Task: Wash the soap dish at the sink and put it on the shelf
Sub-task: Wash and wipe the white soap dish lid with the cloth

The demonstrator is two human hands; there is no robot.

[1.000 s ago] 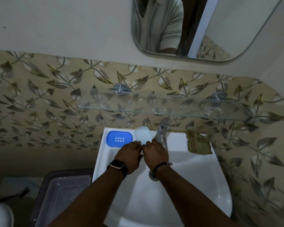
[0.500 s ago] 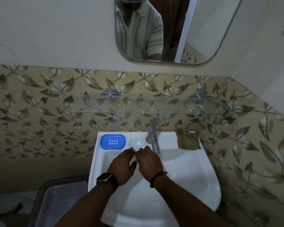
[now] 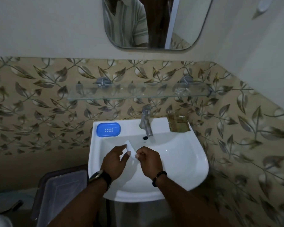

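Both hands over the white sink [image 3: 184, 161] basin, a little toward 7 o'clock from the drain side. Between them a white piece [image 3: 130, 149], thin and curved, tilted up on edge; cannot tell whether it is soap or part of the dish. Right hand [image 3: 148, 159] curled nearly closed, thumb and forefinger pinched on the piece's lower end, other fingers folded into the palm. Left hand [image 3: 116, 159] half open, fingers [image 3: 121, 147] loosely spread; forefinger tip touches the piece's upper part, thumb lies against its lower edge, no firm grasp evident. Watch on the left wrist, bead bracelet on the right. Blue soap dish [image 3: 108, 129] sits flat on the sink's rear ledge at 11 o'clock from the hands, well apart from them, its slotted centre facing up, nothing on it. Tap [image 3: 146, 122] stands at 12 o'clock on the rear ledge, spout over the basin; no stream of water discernible. Brownish rag or scrubber [image 3: 178, 124] on the ledge at 1 o'clock. Glass shelf [image 3: 138, 93] on the patterned tile wall above the tap, a clear item near its right end, too faint to identify. Mirror [image 3: 154, 22] higher still. Lidded plastic bin [image 3: 61, 192] at 8 o'clock beside the sink.
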